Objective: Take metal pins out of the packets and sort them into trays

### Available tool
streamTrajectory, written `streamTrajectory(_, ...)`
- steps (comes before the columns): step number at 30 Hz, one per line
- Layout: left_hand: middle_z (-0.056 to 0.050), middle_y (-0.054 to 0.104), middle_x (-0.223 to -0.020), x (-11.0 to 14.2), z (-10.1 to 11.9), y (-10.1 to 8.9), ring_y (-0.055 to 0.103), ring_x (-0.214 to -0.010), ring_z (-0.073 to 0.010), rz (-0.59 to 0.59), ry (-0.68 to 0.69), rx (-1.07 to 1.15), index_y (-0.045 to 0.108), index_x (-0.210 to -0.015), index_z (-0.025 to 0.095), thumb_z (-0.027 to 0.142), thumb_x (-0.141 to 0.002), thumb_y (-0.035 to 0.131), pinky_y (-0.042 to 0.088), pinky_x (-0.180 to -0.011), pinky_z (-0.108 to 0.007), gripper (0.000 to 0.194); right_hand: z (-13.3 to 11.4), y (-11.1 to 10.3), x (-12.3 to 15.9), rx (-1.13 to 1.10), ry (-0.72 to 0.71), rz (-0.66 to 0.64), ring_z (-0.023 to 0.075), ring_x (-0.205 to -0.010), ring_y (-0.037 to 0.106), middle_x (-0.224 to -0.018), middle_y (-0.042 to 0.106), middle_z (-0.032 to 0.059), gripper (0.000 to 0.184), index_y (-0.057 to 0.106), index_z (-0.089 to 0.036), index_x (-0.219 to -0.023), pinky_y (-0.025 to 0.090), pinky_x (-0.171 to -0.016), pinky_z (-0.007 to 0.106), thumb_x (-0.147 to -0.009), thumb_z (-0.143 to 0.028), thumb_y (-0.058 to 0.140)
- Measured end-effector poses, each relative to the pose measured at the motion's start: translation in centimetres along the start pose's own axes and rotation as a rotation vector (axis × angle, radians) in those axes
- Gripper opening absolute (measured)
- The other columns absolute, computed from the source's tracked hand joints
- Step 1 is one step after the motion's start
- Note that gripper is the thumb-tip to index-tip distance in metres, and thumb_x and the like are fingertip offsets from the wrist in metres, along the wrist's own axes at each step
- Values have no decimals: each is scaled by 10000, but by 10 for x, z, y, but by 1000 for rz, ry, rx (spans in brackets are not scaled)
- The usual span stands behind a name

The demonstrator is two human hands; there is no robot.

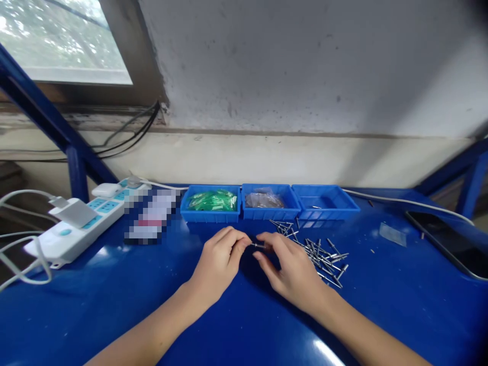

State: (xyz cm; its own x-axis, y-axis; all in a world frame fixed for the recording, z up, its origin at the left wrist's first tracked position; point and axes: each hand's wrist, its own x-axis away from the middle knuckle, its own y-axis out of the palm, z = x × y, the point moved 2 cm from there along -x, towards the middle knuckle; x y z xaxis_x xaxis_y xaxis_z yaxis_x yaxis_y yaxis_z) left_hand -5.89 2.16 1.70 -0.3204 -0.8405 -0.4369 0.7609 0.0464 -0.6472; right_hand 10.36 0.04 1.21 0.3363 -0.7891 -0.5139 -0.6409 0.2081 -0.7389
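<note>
Two forearms (pixel 148 325) reach over the blue bench (pixel 244 325), which carries three trays (pixel 271 215) at its back. The left hand (pixel 221 262) pinches; the right hand (pixel 293 267) has thumb and forefinger spread, a rivet heap (pixel 322 257) just beside it. One rivet (pixel 257 246) sits between them, its end in the left fingers; right-hand contact I cannot tell.

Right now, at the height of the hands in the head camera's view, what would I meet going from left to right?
White power strip → pixelated item → left hand → slim metal piece → right hand → pile of metal rivets → clear plastic bag → black smartphone.
</note>
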Motion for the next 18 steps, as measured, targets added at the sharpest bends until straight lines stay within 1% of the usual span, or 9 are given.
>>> streamTrajectory(2,7,614,-709,1,-2,3,584,-662,-127,-15,-21,30,585,-755,183,221,-926,424,455,-639,-242,238,0,0,2,39,-53,-26,168,-721,563,-829,613,64,123,548,-169,-981,447,-658,292,-906,-194,454)
streamTrajectory(5,12,613,-673,4,-2,6,585,-622,-116,-51,-59,82,591,-716,179,247,-941,399,449,-609,-234,303,2,-9,-2,68,-140,-57,154,-669,532,-758,591,52,152,575,-175,-877,411,-620,278,-918,-203,431)
streamTrajectory(7,11,618,-679,6,-1,8,593,-624,-119,-114,-82,86,612,-760,187,259,-956,360,454,-598,-234,327,11,-22,-8,106,-158,-6,144,-630,515,-698,571,41,207,572,-177,-795,394,-606,274,-922,-219,414)
streamTrajectory(9,10,635,-728,4,1,12,605,-643,-129,-195,-77,29,621,-855,205,266,-955,362,462,-586,-240,284,31,-40,-14,211,-67,138,140,-583,493,-620,533,25,272,548,-183,-711,379,-590,274,-927,-243,393)
streamTrajectory(10,7,645,-775,2,2,16,611,-658,-137,-227,-54,-22,616,-907,213,264,-949,378,470,-587,-249,248,44,-50,-17,298,27,243,146,-577,489,-600,519,23,295,537,-185,-686,374,-585,278,-927,-271,390)
streamTrajectory(12,-12,644,-889,-8,6,27,622,-722,-160,-263,35,-149,603,-985,215,246,-930,418,492,-629,-283,196,69,-67,-20,478,207,374,190,-674,533,-696,576,54,264,563,-178,-773,389,-625,304,-898,-377,444)
streamTrajectory(14,-47,616,-984,-21,12,41,607,-861,-198,-251,155,-254,583,-1067,198,201,-924,420,500,-733,-339,217,86,-78,-19,557,313,438,231,-764,555,-780,601,83,285,573,-167,-846,404,-663,329,-870,-433,474)
streamTrajectory(16,-79,588,-1078,-34,16,55,553,-985,-230,-238,254,-318,551,-1142,177,154,-920,413,476,-815,-386,263,93,-80,-16,516,326,401,223,-743,565,-767,602,77,268,578,-171,-841,412,-650,319,-879,-409,461)
streamTrajectory(18,-88,563,-1161,-41,18,66,506,-1059,-248,-263,309,-351,533,-1175,176,135,-915,419,451,-847,-410,288,90,-74,-12,427,276,246,196,-688,570,-731,600,59,239,588,-183,-817,415,-620,292,-903,-335,425)
